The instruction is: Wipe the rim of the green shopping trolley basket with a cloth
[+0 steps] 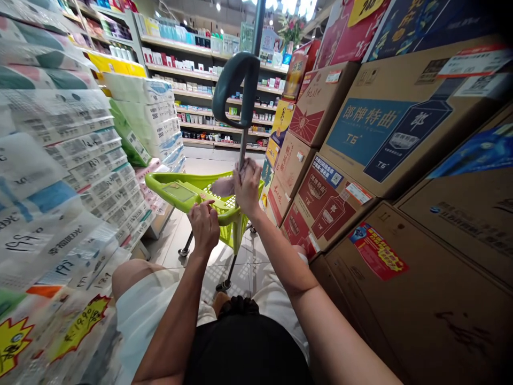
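Note:
A lime-green shopping cart stands in front of me on thin legs with casters. A grey pole with a dark grey loop handle rises at its right side. My right hand is closed round a greyish-purple cloth, which it presses against the lower pole. Part of the cloth hangs out to the left, over the basket. Curled at the cart's near rim is my left hand, its index finger stretched along the top. Its palm side is hidden.
Wrapped paper packs are stacked high on the left. Printed cardboard cartons form a wall close on the right. Shelves of small goods cross the far end, beyond a tiled floor.

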A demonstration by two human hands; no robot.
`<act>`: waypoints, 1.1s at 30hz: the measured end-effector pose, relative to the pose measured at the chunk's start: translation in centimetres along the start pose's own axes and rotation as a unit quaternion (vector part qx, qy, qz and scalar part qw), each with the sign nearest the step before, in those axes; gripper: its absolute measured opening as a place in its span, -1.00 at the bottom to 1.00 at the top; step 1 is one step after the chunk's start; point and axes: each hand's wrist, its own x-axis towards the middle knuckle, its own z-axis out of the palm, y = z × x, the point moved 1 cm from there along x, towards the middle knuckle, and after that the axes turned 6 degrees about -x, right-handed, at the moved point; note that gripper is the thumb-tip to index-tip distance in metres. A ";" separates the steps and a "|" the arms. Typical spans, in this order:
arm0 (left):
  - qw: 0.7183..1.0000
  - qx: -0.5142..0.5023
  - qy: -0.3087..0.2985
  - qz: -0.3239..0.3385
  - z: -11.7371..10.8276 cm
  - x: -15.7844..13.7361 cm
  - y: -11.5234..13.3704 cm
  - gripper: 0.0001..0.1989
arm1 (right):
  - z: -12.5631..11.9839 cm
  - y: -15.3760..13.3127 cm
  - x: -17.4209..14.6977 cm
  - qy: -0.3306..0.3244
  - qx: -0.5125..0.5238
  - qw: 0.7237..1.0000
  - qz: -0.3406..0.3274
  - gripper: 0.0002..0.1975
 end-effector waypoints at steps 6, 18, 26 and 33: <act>1.000 0.002 0.022 -0.003 0.1 0.1 -0.3 -0.60 | 1.6 3.3 -5.3 -0.084 0.009 0.996 0.004 -0.70; 1.000 0.027 0.012 0.005 0.0 0.3 -0.4 -0.53 | 0.7 0.3 0.6 0.012 0.006 1.000 -0.004 -0.64; 0.999 0.004 0.030 -0.009 -0.5 0.3 -0.9 -0.56 | 1.4 3.7 -10.2 -0.048 0.024 0.999 0.001 -0.68; 0.999 -0.003 0.034 -0.016 -0.2 0.0 -0.4 -0.59 | -0.1 1.3 -12.5 -0.059 -0.027 0.998 -0.023 -0.68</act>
